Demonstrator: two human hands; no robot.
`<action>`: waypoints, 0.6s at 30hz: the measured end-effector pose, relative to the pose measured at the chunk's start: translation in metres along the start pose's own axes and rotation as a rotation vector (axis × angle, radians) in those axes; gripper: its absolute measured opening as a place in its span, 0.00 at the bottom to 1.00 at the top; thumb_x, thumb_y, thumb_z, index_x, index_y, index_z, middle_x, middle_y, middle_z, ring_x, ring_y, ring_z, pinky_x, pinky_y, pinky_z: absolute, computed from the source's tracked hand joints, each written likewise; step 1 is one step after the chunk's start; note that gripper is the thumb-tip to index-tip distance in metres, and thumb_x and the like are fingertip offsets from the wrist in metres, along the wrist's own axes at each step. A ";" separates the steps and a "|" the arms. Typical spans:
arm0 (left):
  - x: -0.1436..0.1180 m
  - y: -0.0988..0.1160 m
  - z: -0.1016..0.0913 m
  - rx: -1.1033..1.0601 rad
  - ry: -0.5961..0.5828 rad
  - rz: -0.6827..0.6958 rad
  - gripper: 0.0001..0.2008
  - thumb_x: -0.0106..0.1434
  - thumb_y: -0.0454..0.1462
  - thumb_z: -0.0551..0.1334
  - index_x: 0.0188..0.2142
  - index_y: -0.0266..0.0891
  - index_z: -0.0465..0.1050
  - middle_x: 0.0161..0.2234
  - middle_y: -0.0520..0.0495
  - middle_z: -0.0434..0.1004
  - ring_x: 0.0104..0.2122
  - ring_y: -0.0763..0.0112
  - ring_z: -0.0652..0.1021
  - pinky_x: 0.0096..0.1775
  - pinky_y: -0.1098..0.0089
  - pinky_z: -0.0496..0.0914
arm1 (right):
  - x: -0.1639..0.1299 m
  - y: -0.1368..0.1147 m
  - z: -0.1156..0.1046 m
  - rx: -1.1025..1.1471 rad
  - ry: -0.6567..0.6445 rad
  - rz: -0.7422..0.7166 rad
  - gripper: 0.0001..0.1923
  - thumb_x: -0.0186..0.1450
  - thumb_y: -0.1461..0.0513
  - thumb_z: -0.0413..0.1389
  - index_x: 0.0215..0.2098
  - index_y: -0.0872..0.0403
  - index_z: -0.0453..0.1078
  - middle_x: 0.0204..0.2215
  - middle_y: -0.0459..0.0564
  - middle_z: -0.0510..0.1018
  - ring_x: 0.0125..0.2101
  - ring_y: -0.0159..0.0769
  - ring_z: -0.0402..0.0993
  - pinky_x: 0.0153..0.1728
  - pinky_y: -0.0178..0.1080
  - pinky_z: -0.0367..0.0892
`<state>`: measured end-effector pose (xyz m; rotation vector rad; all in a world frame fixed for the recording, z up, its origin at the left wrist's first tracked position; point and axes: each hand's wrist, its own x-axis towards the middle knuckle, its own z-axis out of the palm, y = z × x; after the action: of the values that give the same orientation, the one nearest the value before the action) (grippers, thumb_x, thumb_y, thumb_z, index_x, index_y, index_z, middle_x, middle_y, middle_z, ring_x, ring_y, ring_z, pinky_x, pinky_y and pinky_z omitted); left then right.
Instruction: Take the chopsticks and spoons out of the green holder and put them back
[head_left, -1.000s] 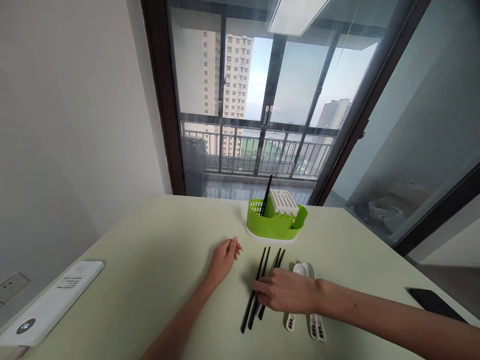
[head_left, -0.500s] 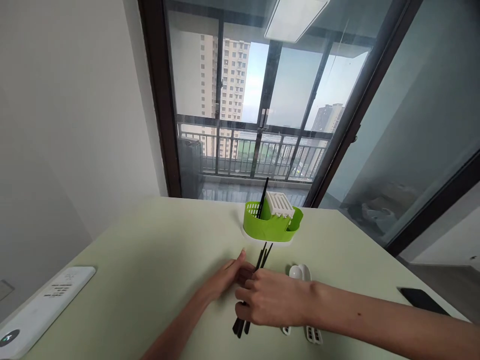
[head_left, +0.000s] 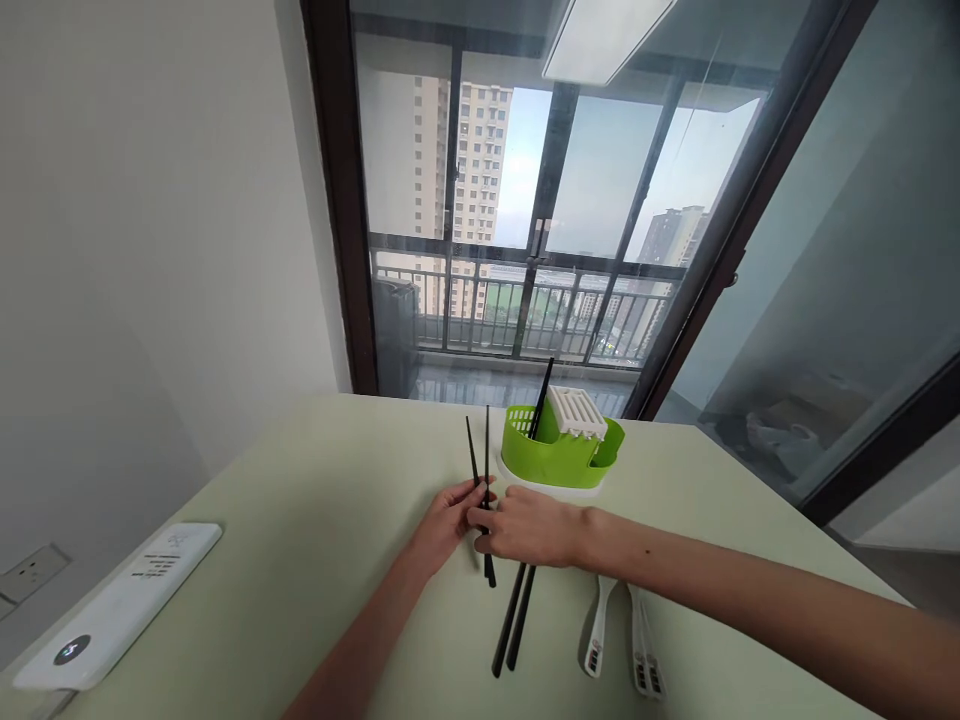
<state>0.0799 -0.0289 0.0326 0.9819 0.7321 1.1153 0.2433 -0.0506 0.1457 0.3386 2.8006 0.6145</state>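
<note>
Two black chopsticks (head_left: 487, 440) stand tilted between my hands, their thin ends apart and pointing away from me. My left hand (head_left: 448, 525) is closed round their middle. From the right, my right hand (head_left: 532, 527) pinches the same pair lower down with its fingertips. Two more black chopsticks (head_left: 514, 620) lie on the table just below my right hand, their far ends hidden under it. Behind the hands stands a green cutlery holder (head_left: 555, 463) on a white base, with black chopsticks (head_left: 541, 395) leaning in its left compartment and a white slatted piece (head_left: 577, 411) on top.
White spoons lie right of the loose chopsticks: one handle (head_left: 598, 630) alone, others (head_left: 645, 650) side by side, their bowls hidden behind my right forearm. A long white device (head_left: 124, 605) with a cable lies at the table's left edge. A glass door (head_left: 600, 200) stands beyond the table.
The bunch in my right hand has been split: two chopsticks now lie on the table and two are held upright between both hands. Both hands have moved slightly up and away from me.
</note>
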 end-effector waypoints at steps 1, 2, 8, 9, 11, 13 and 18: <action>0.001 -0.002 -0.003 -0.018 0.023 0.009 0.27 0.55 0.51 0.73 0.49 0.37 0.81 0.35 0.45 0.79 0.31 0.73 0.74 0.34 0.73 0.67 | -0.001 0.002 0.000 0.005 -0.009 0.008 0.09 0.69 0.69 0.53 0.41 0.53 0.74 0.46 0.51 0.76 0.29 0.33 0.76 0.24 0.38 0.58; 0.002 -0.004 -0.005 -0.032 0.041 0.013 0.28 0.56 0.51 0.73 0.50 0.37 0.81 0.35 0.46 0.78 0.30 0.75 0.73 0.33 0.73 0.67 | -0.001 0.004 0.000 0.011 -0.014 0.016 0.10 0.69 0.69 0.52 0.42 0.53 0.74 0.47 0.51 0.76 0.28 0.32 0.75 0.24 0.37 0.58; 0.006 -0.007 -0.010 -0.153 0.095 0.020 0.26 0.54 0.49 0.75 0.48 0.38 0.81 0.32 0.51 0.75 0.28 0.78 0.71 0.30 0.76 0.66 | 0.002 0.008 0.003 0.058 -0.009 0.029 0.14 0.68 0.71 0.50 0.47 0.52 0.70 0.51 0.52 0.74 0.28 0.30 0.75 0.26 0.36 0.62; 0.006 -0.007 -0.010 -0.173 0.120 0.033 0.25 0.53 0.49 0.76 0.46 0.38 0.82 0.31 0.50 0.76 0.28 0.78 0.72 0.31 0.76 0.67 | 0.002 0.008 0.002 0.082 -0.005 0.029 0.15 0.68 0.70 0.50 0.49 0.52 0.69 0.52 0.52 0.74 0.29 0.30 0.76 0.26 0.36 0.63; 0.007 -0.005 -0.008 -0.187 0.169 0.081 0.23 0.51 0.49 0.77 0.42 0.37 0.82 0.31 0.50 0.77 0.30 0.76 0.75 0.32 0.76 0.69 | 0.001 0.009 -0.001 0.162 0.022 0.057 0.19 0.68 0.70 0.49 0.55 0.51 0.66 0.53 0.53 0.74 0.31 0.32 0.77 0.27 0.37 0.64; 0.007 -0.003 -0.006 -0.160 0.213 0.168 0.23 0.51 0.48 0.77 0.41 0.37 0.81 0.34 0.48 0.79 0.33 0.72 0.77 0.35 0.74 0.72 | -0.001 0.013 -0.005 0.282 0.094 0.141 0.22 0.68 0.68 0.50 0.60 0.50 0.62 0.56 0.54 0.72 0.34 0.34 0.78 0.29 0.38 0.66; 0.000 0.003 0.005 0.159 0.250 0.399 0.19 0.62 0.49 0.68 0.44 0.37 0.80 0.35 0.46 0.80 0.31 0.69 0.79 0.39 0.68 0.76 | 0.001 0.040 -0.016 0.659 0.416 0.577 0.17 0.70 0.59 0.55 0.56 0.53 0.64 0.51 0.53 0.75 0.31 0.31 0.78 0.39 0.38 0.69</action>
<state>0.0833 -0.0302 0.0378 1.1685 0.8580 1.5663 0.2440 -0.0211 0.1770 1.3050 3.2352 -0.2118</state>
